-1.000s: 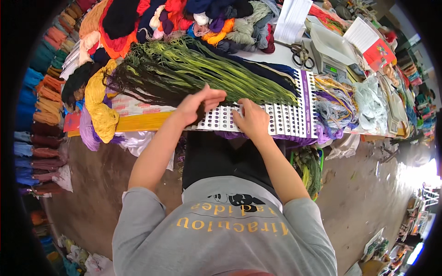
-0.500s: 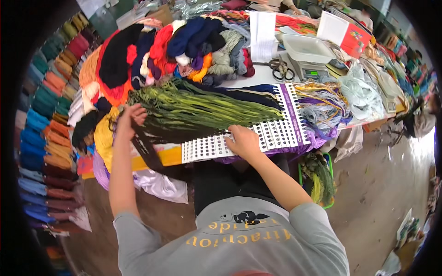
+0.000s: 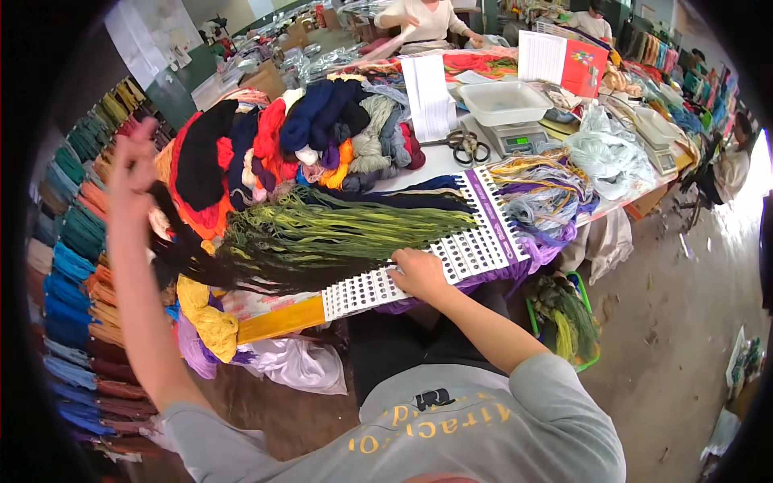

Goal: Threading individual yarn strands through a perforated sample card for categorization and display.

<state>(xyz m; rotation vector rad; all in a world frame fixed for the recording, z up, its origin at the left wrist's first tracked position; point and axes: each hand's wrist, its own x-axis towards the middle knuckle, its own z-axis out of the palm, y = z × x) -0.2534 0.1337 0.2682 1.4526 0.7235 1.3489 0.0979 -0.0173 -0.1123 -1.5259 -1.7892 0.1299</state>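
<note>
A white card with rows of punched holes and a purple strip (image 3: 493, 211) lies along the table's front edge. Olive and yellow-green yarn strands (image 3: 354, 225) are looped into its holes and fan out leftward, with dark navy strands (image 3: 419, 193) behind them. Nearer me, dark brown yarn (image 3: 173, 241) runs left off the card and rises toward my left hand (image 3: 133, 165). That hand is raised at the far left, smeared by motion, and appears to grip the yarn's end. My right hand (image 3: 420, 274) rests on the card with curled fingers at the brown strands' edge; what they pinch is hidden.
Heaped coloured skeins (image 3: 322, 121) lie behind the strands. Scissors (image 3: 467, 146) are beside a scale with a white tray (image 3: 506, 103). A yellow skein (image 3: 205, 318) hangs at the front left. A green basket (image 3: 586, 310) stands on the floor; a co-worker (image 3: 427, 22) is across the table.
My left hand has swung up and left, and the dark brown yarn has lifted from the front edge with it. The right hand stays at the card. The view has shifted.
</note>
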